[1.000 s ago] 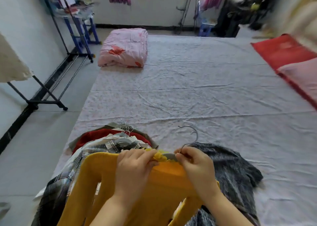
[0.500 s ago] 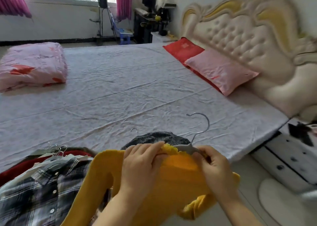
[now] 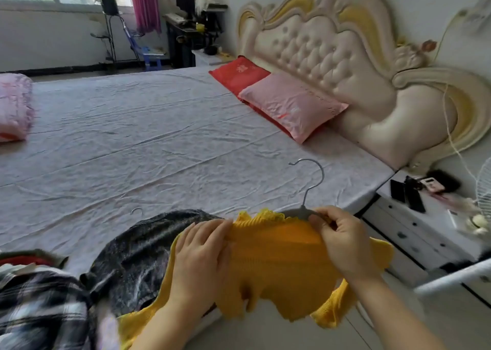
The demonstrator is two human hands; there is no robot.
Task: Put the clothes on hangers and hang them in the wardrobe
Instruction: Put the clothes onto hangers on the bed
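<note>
A yellow knit sweater (image 3: 276,264) hangs on a grey hanger (image 3: 305,206) whose metal hook rises above its frilled collar. My left hand (image 3: 202,254) grips the sweater's left shoulder. My right hand (image 3: 342,241) pinches the sweater's right shoulder over the hanger's arm. I hold it over the bed's near corner. A dark grey garment (image 3: 138,248) lies on the bed below it, with a hook (image 3: 136,211) showing beside it. A plaid shirt (image 3: 39,310) and other clothes lie piled at bottom left.
The bed (image 3: 159,142) has a red pillow (image 3: 239,73) and a pink pillow (image 3: 289,105) by the padded headboard (image 3: 345,65). A folded pink quilt (image 3: 13,105) lies at far left. A white nightstand (image 3: 425,222) with dark items stands on the right, next to a fan (image 3: 485,187).
The view has swung right, from the clothes rack and floor to the headboard and nightstand. The sweater on its hanger has moved right with both hands, off the clothes pile toward the bed's corner.
</note>
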